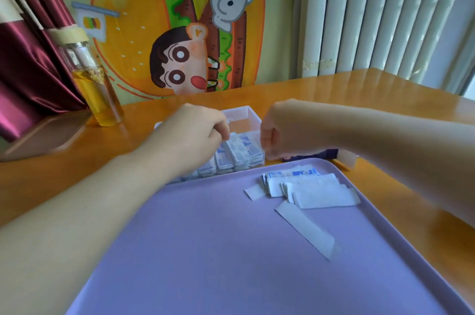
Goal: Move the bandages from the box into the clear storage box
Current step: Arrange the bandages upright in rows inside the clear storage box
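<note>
The clear storage box [241, 112] stands on the table just beyond the purple tray. Several wrapped bandages [237, 154] stand upright in a row inside it. My left hand [195, 132] reaches in from the left, fingertips pinched on the tops of the bandages in the box. My right hand [276, 132] is curled against the box's right wall, thumb at its edge. A loose pile of bandages [311, 187] lies on the tray, with one long strip [305, 228] apart from it. The dark blue bandage box [314, 154] is mostly hidden behind my right forearm.
The purple tray [205, 250] fills the near table. A glass bottle of yellow liquid [96, 85] stands at the back left beside a dark red curtain [28, 57]. A cartoon cloth [180, 31] hangs behind, and a white radiator [380, 13] is at the right.
</note>
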